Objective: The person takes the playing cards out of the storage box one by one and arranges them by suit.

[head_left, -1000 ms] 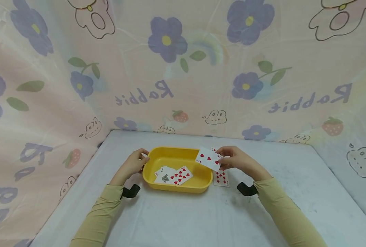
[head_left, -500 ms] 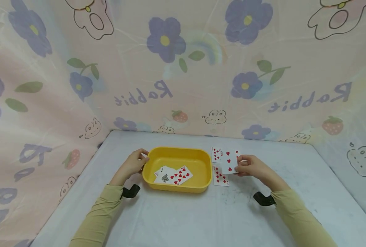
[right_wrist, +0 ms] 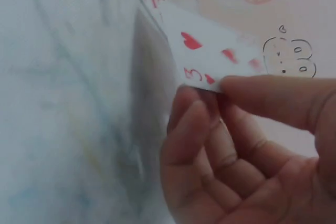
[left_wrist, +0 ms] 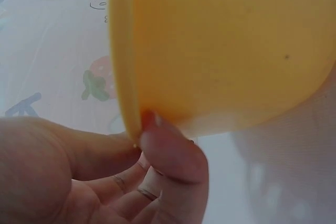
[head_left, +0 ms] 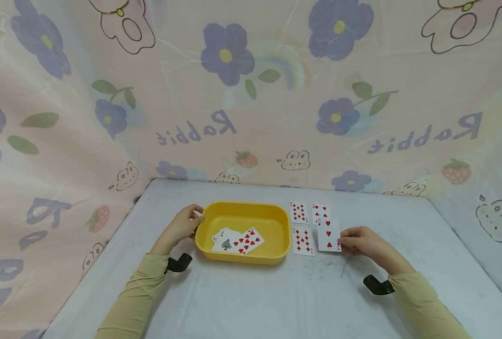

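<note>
My left hand (head_left: 184, 224) pinches the left rim of a yellow plastic tray (head_left: 251, 206) between thumb and finger, as the left wrist view (left_wrist: 168, 153) also shows. In the tray lie several playing cards, among them an ace of spades (head_left: 227, 244) and a hearts card (head_left: 248, 241). My right hand (head_left: 367, 243) pinches the near right corner of a three of hearts (head_left: 329, 235). That card is slightly raised, with a shadow below it in the right wrist view. Its far end overlaps another hearts card (head_left: 320, 210) in the head view.
Two diamonds cards, an upper one (head_left: 299, 213) and a lower one (head_left: 303, 241), lie face up just right of the tray. White cloth (head_left: 251, 301) covers the table. A printed curtain (head_left: 272, 108) stands along the back and sides.
My right hand has carried the three of hearts from above the tray's right edge rightward and nearer to me, turning it lengthwise. More of the cards beneath now shows. My left hand stays put.
</note>
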Tool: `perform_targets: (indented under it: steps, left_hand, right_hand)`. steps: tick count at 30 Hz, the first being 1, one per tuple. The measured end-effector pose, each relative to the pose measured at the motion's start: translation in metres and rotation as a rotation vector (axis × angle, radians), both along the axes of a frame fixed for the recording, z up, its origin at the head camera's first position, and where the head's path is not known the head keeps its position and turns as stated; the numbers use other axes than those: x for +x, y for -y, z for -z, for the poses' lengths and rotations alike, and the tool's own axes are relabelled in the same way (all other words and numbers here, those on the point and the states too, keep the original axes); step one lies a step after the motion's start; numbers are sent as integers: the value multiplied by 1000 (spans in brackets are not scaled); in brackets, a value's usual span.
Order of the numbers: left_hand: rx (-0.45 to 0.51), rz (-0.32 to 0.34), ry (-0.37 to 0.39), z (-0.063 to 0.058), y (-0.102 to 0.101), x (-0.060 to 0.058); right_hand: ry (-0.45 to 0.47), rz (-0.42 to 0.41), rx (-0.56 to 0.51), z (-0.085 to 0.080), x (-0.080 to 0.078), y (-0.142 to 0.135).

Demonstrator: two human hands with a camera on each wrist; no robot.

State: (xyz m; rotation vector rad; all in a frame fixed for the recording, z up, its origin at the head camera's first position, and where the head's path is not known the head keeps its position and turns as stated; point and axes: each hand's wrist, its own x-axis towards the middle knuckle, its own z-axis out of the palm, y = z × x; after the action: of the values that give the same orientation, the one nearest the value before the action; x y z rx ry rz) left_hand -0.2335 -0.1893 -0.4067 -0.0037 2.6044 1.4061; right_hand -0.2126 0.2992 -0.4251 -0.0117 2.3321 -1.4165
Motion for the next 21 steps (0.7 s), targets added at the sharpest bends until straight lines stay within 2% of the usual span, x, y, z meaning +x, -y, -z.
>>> perform_targets:
  steps: [11,16,21]
  left_hand:
    - [-7,5,-17,2,1,0]
    - [-15,1,-18,3,1,-1]
    - [-12,2,-24,3,2,0]
  right_hand:
    - [88,24,-43,18,1,-2]
    - [97,31,-27,20,1,-1]
    - [101,0,-33,19,1,-1]
